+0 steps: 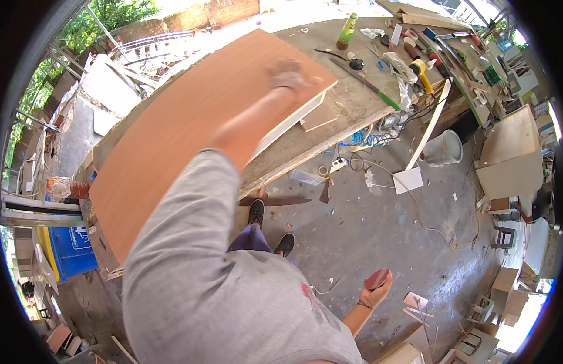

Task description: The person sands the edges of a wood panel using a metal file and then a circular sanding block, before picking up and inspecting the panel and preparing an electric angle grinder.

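A large board with an orange-brown wood-look face (190,121) lies across the workbench. My left hand (289,77) is over its far right part, palm down, smeared by motion; its thumb points out to the side and nothing shows in it. Whether the palm touches the face cannot be made out. Low on the right, away from the bench, my right hand (378,295) is closed around a small reddish-brown pad (376,278) that looks like folded sandpaper. Under the board's near edge runs a pale white edge or panel (290,124).
On the bench (354,112) are a green-labelled bottle (347,31), a bar with a green end (372,87), a yellow power tool (423,76) and a wood offcut (319,118). Cables, a translucent bucket (443,148) and scraps lie on the floor; a wooden cabinet (511,151) stands right.
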Available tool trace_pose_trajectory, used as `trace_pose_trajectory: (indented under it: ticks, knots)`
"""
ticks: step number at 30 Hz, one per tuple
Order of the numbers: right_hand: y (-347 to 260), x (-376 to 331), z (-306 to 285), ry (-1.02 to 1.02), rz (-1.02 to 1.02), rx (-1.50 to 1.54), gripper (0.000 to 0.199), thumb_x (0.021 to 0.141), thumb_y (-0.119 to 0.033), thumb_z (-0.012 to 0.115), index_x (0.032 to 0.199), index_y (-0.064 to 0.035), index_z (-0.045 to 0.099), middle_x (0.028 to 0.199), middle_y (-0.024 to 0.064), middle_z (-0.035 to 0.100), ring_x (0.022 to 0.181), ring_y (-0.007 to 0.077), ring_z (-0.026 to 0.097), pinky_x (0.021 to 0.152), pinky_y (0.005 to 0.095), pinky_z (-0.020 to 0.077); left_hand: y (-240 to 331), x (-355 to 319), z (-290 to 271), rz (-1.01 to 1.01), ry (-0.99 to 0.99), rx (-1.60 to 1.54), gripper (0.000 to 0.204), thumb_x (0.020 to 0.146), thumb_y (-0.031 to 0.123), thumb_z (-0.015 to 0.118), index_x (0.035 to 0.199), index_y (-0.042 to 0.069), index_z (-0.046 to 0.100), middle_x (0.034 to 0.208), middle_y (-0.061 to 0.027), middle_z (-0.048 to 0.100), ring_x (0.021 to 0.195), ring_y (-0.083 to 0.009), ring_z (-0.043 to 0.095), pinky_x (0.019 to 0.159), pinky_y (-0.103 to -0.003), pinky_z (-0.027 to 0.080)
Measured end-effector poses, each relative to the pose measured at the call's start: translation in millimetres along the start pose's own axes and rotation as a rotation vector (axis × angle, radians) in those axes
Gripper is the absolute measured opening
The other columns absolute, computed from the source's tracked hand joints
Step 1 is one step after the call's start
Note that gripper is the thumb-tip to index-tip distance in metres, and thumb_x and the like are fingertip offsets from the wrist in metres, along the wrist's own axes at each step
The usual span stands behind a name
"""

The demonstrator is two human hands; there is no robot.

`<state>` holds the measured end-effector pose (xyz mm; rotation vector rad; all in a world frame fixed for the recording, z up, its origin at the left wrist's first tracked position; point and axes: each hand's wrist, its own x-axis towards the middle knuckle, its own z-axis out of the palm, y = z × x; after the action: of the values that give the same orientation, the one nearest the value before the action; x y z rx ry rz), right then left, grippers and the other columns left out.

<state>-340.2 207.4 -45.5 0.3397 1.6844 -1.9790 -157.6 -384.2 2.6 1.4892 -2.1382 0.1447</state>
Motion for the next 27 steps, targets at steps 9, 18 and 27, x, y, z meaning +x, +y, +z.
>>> trace_pose_trajectory:
  ticks: [9,18,27]
  knots:
    - [-23,14,6,-0.096,0.015,-0.116,0.036,0.085,-0.04,0.065,0.109,-0.0133,0.058,0.094,0.0009,0.059,0.082,0.0153,0.057,0.061,0.0313,0.0434,195,-112,-68,0.904,-0.327,-0.496,0.067,0.088,0.062,0.045,0.137,0.016,0.049,0.151,-0.0132,0.033,0.142,-0.0258,0.025,0.115,-0.054,0.014]
    - [-27,53,58,-0.406,-0.07,-0.42,0.038,0.087,-0.036,0.062,0.114,-0.011,0.057,0.102,0.0026,0.061,0.094,0.0165,0.059,0.066,0.0315,0.0456,-241,-199,-223,-0.656,-0.182,0.206,0.078,0.087,0.063,0.044,0.141,0.008,0.039,0.15,-0.0153,0.033,0.14,-0.0315,0.026,0.113,-0.056,0.014]
    - [-19,49,157,-0.682,-0.157,-0.604,0.044,0.088,-0.039,0.058,0.122,-0.0114,0.054,0.118,0.0053,0.055,0.106,0.0185,0.054,0.075,0.0341,0.0439,-46,-274,-180,0.076,-0.423,-0.199,0.059,0.086,0.057,0.052,0.114,0.007,0.065,0.122,-0.018,0.061,0.112,-0.0356,0.057,0.098,-0.05,0.041]
